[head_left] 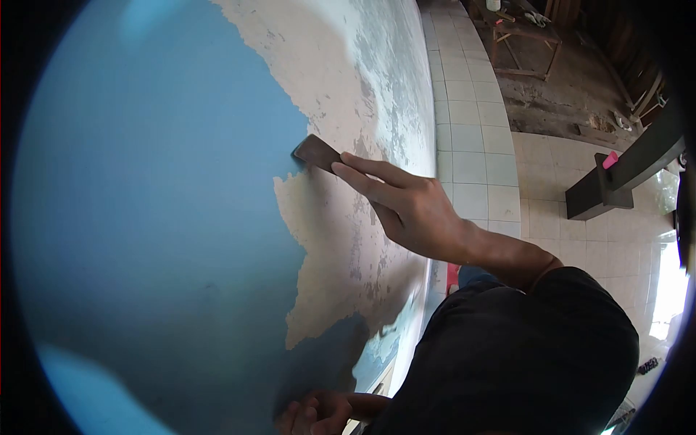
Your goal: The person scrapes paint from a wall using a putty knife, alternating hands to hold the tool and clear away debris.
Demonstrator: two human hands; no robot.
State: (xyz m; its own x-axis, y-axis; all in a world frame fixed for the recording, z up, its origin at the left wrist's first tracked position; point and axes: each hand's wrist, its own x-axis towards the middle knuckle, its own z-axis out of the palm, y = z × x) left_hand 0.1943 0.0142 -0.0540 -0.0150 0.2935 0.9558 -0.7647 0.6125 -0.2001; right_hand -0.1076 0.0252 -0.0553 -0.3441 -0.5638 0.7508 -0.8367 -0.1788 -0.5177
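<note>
My right hand (pixel 417 206) is closed on a dark, flat scraper (pixel 317 153), index and middle fingers stretched along it. The scraper's far end meets the wall where blue paint (pixel 167 188) gives way to a bare, beige patch (pixel 326 232) with a ragged border. Low in the view, my left hand (pixel 315 415) is close to the blue wall in shadow. Its fingers are loosely bent, with nothing visible in them; the bottom edge of the picture cuts off part of it.
Pale floor tiles (pixel 467 145) run along the foot of the wall. A dark post with a wide base (pixel 591 196) stands to the right, a pink object (pixel 610 159) on it. Farther off is a wooden table (pixel 518 29) with things on top.
</note>
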